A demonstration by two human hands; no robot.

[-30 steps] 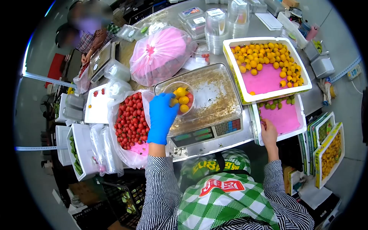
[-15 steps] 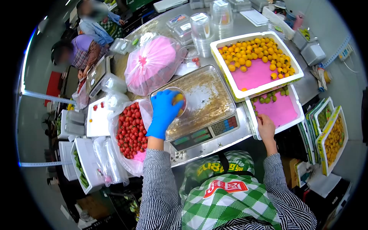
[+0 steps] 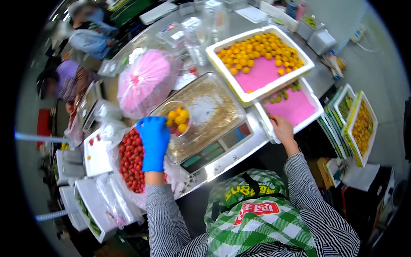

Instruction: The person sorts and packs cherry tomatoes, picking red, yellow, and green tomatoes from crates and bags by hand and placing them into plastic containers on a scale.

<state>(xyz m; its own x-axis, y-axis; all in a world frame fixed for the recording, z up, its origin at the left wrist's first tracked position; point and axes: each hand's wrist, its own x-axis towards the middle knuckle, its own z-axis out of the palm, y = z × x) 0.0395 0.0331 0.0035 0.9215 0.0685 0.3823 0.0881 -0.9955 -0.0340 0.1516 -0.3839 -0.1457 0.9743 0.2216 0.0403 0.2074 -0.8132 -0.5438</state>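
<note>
My left hand [image 3: 153,141], in a blue glove, is over the edge of the red cherry tomatoes [image 3: 130,160], its curled fingers at the left side of a clear plastic cup [image 3: 188,125]. I cannot tell whether they touch the cup. Several yellow cherry tomatoes [image 3: 182,128] lie in it, with darker red ones at its left. The cup stands on the metal pan of a weighing scale [image 3: 205,137]. My bare right hand [image 3: 283,129] is closed on the front rim of the lower white crate [image 3: 316,112], which holds green tomatoes [image 3: 278,99] on pink lining.
A white crate of yellow cherry tomatoes [image 3: 209,51] rests on the lower crate. A tied pink bag [image 3: 143,83] sits behind the scale. Stacked clear cups [image 3: 195,38] stand at the back. Two people [image 3: 87,43] are at the far left. More crates [image 3: 361,128] lean at the right.
My left hand has drawn back left from above the cup, uncovering the yellow tomatoes in it. My right hand stays at the lower crate's rim. The whole view has shifted and turned.
</note>
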